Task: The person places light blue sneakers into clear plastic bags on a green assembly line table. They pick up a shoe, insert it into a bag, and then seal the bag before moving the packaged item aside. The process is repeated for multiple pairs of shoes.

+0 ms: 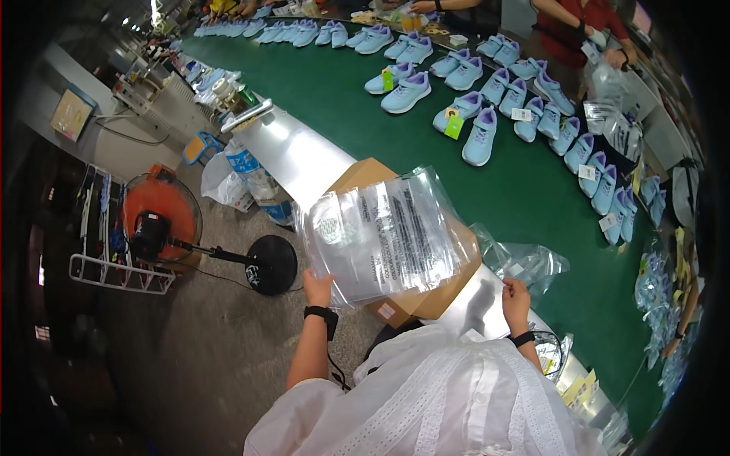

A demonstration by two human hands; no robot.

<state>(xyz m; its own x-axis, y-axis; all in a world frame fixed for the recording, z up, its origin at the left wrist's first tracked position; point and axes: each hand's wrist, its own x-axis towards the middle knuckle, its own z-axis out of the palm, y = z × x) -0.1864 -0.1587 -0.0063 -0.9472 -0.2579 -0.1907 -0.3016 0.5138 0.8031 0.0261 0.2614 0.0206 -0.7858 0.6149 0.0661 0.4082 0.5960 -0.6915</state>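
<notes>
White blouse (441,387), worn: near side of cardboard box (439,302). Clear plastic bags (388,237), printed, layered: over the box. Left hand (318,289): left of the box, pinching the bags' near corner. Right hand (516,304): right of the box, fingers curled; whether gripping, cannot tell. Loose clear bag (538,267): right of the box. Light-blue shoes (479,137), rows: beyond the box, on green surface (319,99).
</notes>
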